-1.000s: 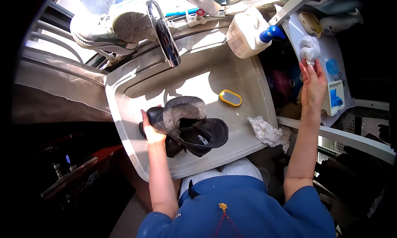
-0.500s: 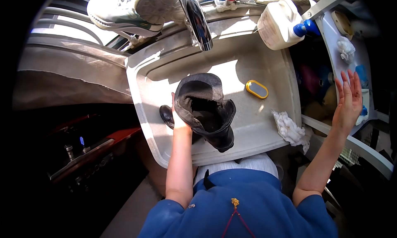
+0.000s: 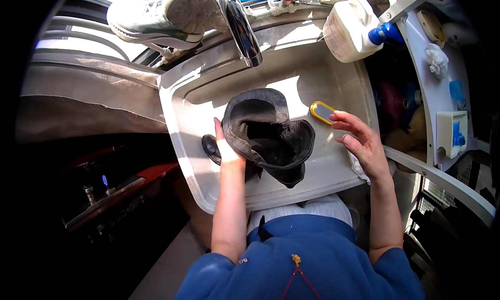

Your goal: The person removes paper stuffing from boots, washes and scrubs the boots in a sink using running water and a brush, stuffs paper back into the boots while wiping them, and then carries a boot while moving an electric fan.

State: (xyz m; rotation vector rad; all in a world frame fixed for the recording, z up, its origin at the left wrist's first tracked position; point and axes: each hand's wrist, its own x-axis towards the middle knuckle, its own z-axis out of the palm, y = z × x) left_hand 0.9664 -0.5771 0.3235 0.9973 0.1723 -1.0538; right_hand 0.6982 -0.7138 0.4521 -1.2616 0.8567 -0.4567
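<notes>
A black boot is held over the sink by my left hand, its opening facing up towards me. Most of the left fingers are hidden behind the shaft. The rounded black toe of what looks like another boot shows left of that hand, in the sink. My right hand is open with curved, spread fingers and holds nothing. Its fingertips overlap the right edge of a yellow-rimmed oval sponge with a grey face; whether they touch it I cannot tell.
The chrome faucet hangs over the beige sink. Sneakers stand behind it. A white jug with a blue cap lies at the back right. Crumpled white cloth rests on the right rim, beside a shelf rack.
My right hand has swung left and inward from the shelf to the sponge. The boot in my left hand has tilted and shifted slightly right.
</notes>
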